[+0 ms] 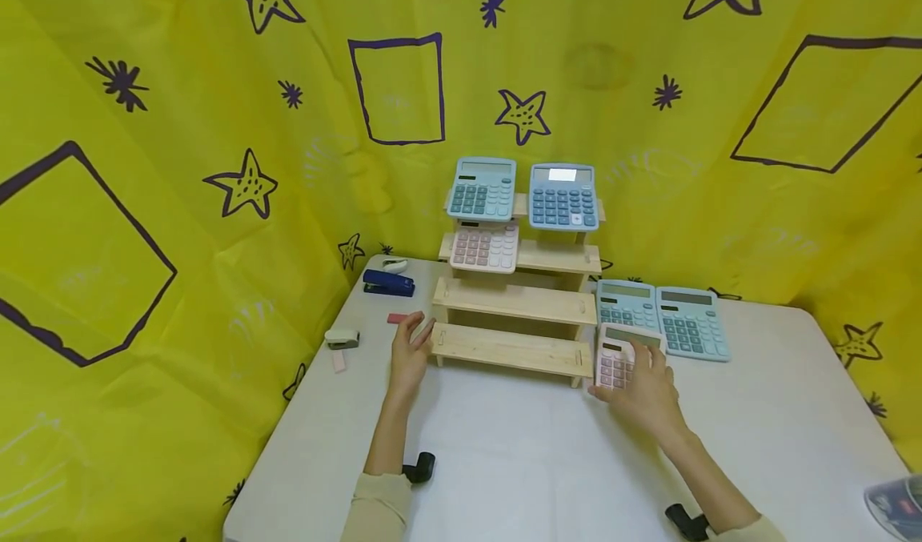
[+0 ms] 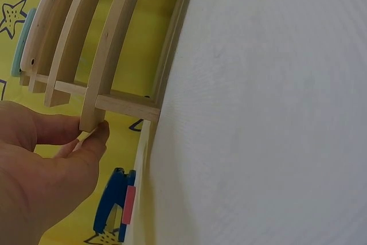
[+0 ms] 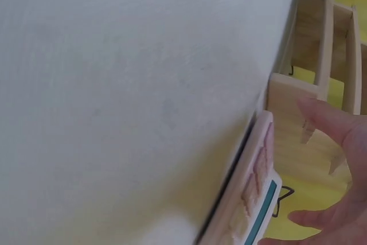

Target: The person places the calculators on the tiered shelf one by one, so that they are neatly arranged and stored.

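A stepped wooden display rack stands mid-table. At the left end of its lowest step, my left hand pinches the board between thumb and fingers. My right hand hovers over a pink calculator by the rack's right foot; in the right wrist view its thumb and fingers are spread apart, clear of the calculator's keys. Two blue-green calculators, one left and one right, lie just behind the pink one.
Higher on the rack sit a mint calculator, a blue calculator and another pink calculator. Left on the table are a navy stapler, a small pale stapler and a red piece. A container stands at the right edge.
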A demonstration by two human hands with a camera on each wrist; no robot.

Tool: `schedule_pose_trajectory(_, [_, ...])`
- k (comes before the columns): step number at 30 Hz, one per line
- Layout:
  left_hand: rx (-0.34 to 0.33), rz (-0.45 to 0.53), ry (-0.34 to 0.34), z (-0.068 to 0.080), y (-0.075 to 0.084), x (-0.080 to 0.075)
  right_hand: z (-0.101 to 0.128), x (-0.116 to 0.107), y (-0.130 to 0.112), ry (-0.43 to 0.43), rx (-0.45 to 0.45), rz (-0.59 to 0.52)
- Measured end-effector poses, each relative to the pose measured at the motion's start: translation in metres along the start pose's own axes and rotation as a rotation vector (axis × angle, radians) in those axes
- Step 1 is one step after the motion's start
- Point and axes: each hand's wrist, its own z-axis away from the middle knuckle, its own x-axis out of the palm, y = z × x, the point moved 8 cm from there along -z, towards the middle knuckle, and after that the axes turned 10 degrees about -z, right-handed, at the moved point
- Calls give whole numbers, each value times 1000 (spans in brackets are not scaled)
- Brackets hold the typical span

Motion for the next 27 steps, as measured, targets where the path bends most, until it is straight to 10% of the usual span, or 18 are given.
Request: schedule_pose_trajectory(27, [1, 26, -22, -1, -1, 2, -4, -1, 8, 101, -42, -15])
